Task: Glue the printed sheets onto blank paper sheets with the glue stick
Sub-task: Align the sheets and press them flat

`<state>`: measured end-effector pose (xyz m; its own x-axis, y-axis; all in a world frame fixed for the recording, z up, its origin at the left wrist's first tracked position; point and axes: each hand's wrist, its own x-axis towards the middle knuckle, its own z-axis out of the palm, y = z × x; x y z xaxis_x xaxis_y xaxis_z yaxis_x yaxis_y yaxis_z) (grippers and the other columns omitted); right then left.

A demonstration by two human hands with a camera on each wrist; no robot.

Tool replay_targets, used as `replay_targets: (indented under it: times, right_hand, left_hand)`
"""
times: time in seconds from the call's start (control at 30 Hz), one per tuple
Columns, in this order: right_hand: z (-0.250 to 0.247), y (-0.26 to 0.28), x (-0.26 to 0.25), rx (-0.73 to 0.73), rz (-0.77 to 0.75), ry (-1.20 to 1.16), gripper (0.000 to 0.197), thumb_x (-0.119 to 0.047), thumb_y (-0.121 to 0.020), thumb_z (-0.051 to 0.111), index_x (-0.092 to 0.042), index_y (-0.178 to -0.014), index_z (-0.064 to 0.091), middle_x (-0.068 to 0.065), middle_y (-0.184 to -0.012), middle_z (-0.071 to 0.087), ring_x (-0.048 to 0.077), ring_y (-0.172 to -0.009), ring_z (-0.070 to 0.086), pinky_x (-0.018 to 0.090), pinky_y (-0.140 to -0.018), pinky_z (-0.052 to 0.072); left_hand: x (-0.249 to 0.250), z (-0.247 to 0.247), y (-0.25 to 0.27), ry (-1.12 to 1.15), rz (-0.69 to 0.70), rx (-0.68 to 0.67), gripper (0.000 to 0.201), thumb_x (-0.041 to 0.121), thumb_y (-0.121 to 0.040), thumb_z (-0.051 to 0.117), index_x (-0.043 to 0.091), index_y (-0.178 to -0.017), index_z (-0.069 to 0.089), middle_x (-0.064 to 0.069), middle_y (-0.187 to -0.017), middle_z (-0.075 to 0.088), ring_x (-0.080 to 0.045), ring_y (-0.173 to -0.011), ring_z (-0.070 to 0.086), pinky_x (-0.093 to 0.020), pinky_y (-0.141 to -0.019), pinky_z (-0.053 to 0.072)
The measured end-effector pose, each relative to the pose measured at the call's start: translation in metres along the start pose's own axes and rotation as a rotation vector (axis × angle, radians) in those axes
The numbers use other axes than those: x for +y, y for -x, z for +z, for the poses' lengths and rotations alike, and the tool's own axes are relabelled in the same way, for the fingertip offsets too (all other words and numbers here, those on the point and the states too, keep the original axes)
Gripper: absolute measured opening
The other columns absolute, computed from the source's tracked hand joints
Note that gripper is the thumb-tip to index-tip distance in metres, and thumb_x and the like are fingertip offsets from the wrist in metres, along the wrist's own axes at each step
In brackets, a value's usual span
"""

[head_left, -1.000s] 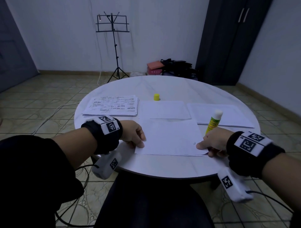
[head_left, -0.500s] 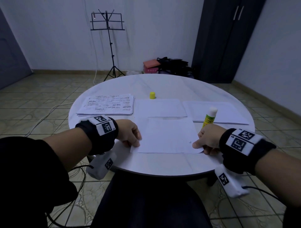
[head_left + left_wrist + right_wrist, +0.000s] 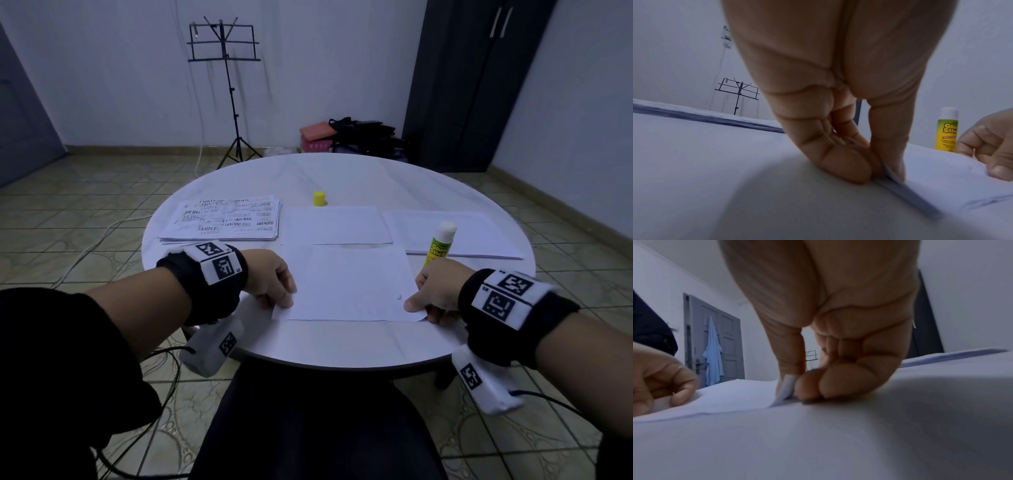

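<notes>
A white paper sheet lies at the near middle of the round table. My left hand pinches its near left corner, thumb on top. My right hand pinches the near right corner. An uncapped glue stick with a yellow-green label stands upright just beyond my right hand. Its yellow cap sits farther back. A stack of printed sheets lies at the back left.
A blank sheet lies beyond the held one, and another pile of white paper sits at the right. A music stand, bags and a dark cupboard stand behind the table. Cables trail on the tiled floor at left.
Both hands stay on the sheet's near corners. The view has shifted slightly; the sheet and glue stick show no clear movement.
</notes>
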<state>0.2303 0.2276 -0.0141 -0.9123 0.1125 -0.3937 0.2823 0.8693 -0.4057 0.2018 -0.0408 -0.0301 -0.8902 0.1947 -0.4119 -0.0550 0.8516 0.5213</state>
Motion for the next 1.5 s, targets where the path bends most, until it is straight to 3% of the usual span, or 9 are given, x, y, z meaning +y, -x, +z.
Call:
replay_targets:
  times: [0.17,0.3,0.43,0.53,0.67,0.9,1.07,1.3,1.5]
  right_hand:
    - [-0.001,0.014,-0.007,0.079,-0.076,0.273,0.047,-0.020,-0.079,0.069,-0.011,-0.122,0.051,0.003,-0.092,0.060,0.018,-0.067,0.052,0.026,-0.061,0.044]
    - [-0.004,0.017,-0.010,-0.002,-0.127,0.436,0.044,-0.021,-0.089,0.059,-0.008,-0.131,0.052,0.005,-0.098,0.063,0.016,-0.068,0.053,0.024,-0.068,0.044]
    - [-0.008,0.012,-0.007,-0.044,-0.124,0.407,0.054,-0.017,-0.085,0.065,-0.017,-0.136,0.048,-0.006,-0.075,0.052,0.009,-0.052,0.048,0.020,-0.059,0.046]
    - [-0.009,0.009,-0.008,-0.040,-0.157,0.495,0.051,-0.018,-0.084,0.065,-0.014,-0.133,0.051,-0.005,-0.075,0.052,0.008,-0.051,0.046,0.019,-0.056,0.044]
    - [-0.006,0.001,-0.014,-0.074,-0.179,0.585,0.043,-0.019,-0.085,0.065,-0.010,-0.126,0.057,0.001,-0.091,0.056,0.007,-0.054,0.044,0.015,-0.055,0.042]
    - [-0.005,0.004,-0.019,-0.038,-0.155,0.788,0.046,-0.022,-0.086,0.065,-0.009,-0.129,0.055,-0.001,-0.090,0.062,0.011,-0.052,0.045,0.016,-0.045,0.033]
    - [-0.002,-0.001,-0.017,-0.045,-0.192,0.881,0.041,-0.026,-0.088,0.062,-0.006,-0.124,0.056,0.000,-0.109,0.063,0.017,-0.089,0.060,0.023,-0.061,0.040]
    - [-0.002,0.001,-0.020,-0.090,-0.221,0.963,0.039,-0.020,-0.091,0.057,-0.006,-0.128,0.055,-0.001,-0.101,0.060,0.013,-0.081,0.046,0.020,-0.045,0.030]
    - [0.002,0.005,-0.027,-0.091,-0.201,0.884,0.008,-0.012,-0.090,0.056,-0.011,-0.083,0.052,-0.002,-0.071,0.048,0.014,-0.063,0.046,0.020,-0.054,0.038]
  left_hand:
    - [0.011,-0.002,0.005,-0.262,-0.031,-0.029,0.041,0.025,-0.081,0.073,0.032,-0.116,0.054,-0.007,-0.089,0.060,-0.021,-0.058,0.060,-0.020,-0.044,0.048]
    - [0.022,-0.008,0.016,-0.541,-0.045,-0.084,0.055,0.039,-0.081,0.070,0.043,-0.128,0.042,0.003,-0.084,0.056,-0.013,-0.051,0.056,-0.010,-0.034,0.033]
    - [0.042,-0.018,0.023,-0.798,-0.067,-0.116,0.061,0.031,-0.079,0.074,0.033,-0.133,0.045,0.004,-0.074,0.054,-0.009,-0.057,0.053,-0.016,-0.049,0.040]
    - [0.072,-0.014,0.012,-0.882,0.001,-0.055,0.051,0.027,-0.087,0.067,0.017,-0.134,0.051,-0.007,-0.123,0.060,-0.019,-0.111,0.057,-0.022,-0.083,0.043]
    - [0.122,0.022,-0.011,-0.744,0.195,0.013,0.080,0.056,-0.084,0.060,0.017,-0.148,0.030,-0.004,-0.151,0.034,-0.021,-0.138,0.033,-0.030,-0.109,0.027]
    - [0.144,0.062,-0.031,-0.739,0.191,-0.059,0.089,0.066,-0.070,0.068,0.011,-0.136,0.045,-0.009,-0.135,0.051,-0.026,-0.119,0.052,-0.033,-0.089,0.039]
    - [0.106,0.033,-0.020,-0.738,0.174,-0.084,0.067,0.049,-0.081,0.068,0.009,-0.132,0.050,-0.005,-0.137,0.048,-0.021,-0.123,0.046,-0.017,-0.075,0.029]
    - [0.039,-0.003,-0.010,-0.769,-0.009,-0.071,0.114,0.064,-0.058,0.078,0.014,-0.145,0.024,0.006,-0.149,0.030,-0.021,-0.133,0.039,-0.039,-0.110,0.032]
    - [0.021,-0.011,-0.008,-0.773,-0.011,-0.103,0.124,0.066,-0.060,0.076,0.017,-0.152,0.008,0.013,-0.157,0.010,-0.018,-0.141,0.027,-0.041,-0.114,0.025]
